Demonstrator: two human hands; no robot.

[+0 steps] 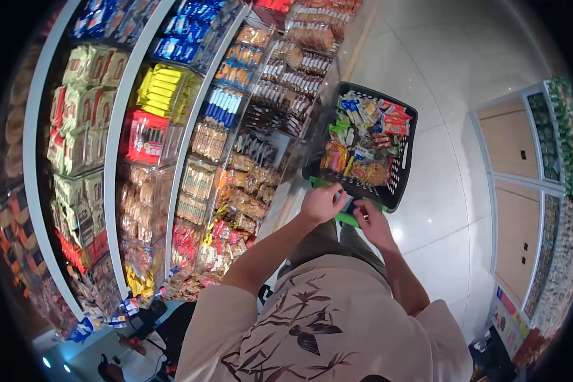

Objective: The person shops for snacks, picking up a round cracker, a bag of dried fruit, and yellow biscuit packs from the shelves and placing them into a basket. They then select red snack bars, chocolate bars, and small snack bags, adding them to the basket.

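Observation:
A black basket [398, 181] with a green handle [347, 218] stands in front of me, holding many small wrapped snacks [363, 137] in mixed colours. My left hand [323, 202] is at the near left corner of the basket, by the green handle, with its fingers curled together. What those fingers hold is too small to make out. On the right, my right hand [370, 221] is at the handle's other side, its fingers bent near a small dark object between the hands. Its grip is partly hidden.
Tall shelves [118, 127] of packaged snacks run along the left. Pale floor tiles [426, 83] lie beyond and right of the basket. Wooden cabinets [512, 235] stand at the far right. A person [143, 356] is at the lower left.

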